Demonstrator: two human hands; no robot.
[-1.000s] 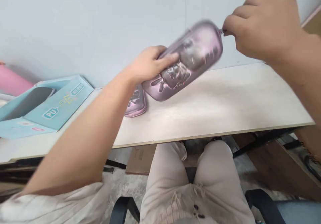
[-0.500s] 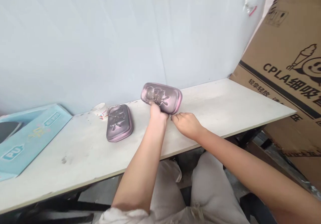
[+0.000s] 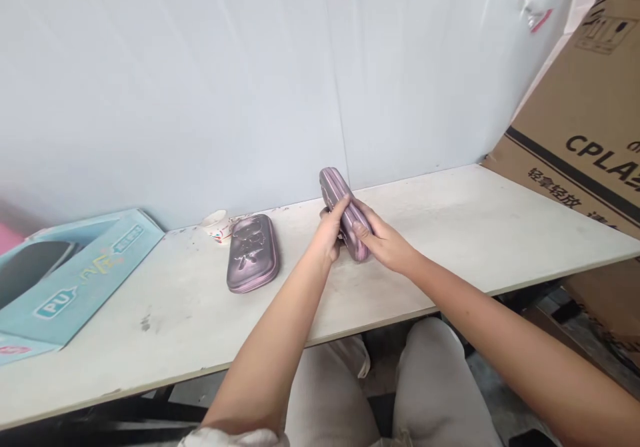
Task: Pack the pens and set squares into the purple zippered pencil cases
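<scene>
Backing onto a pale wall [image 3: 200,87], white table [image 3: 450,233] noted, one cardboard carton [image 3: 590,133] right, one blue box [image 3: 90,273] left, one paper cup [image 3: 217,225], two purple cases counted, flat case [image 3: 251,252] laid beside cup, edge-up case [image 3: 334,188] clamped between left hand [image 3: 330,230] and right hand [image 3: 385,240], mid-table

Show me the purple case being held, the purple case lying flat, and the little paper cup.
held purple case [image 3: 331,185], head view, bare upper end.
flat purple case [image 3: 251,252], head view, middle of embossed lid.
paper cup [image 3: 217,225], head view, side wall.
</scene>
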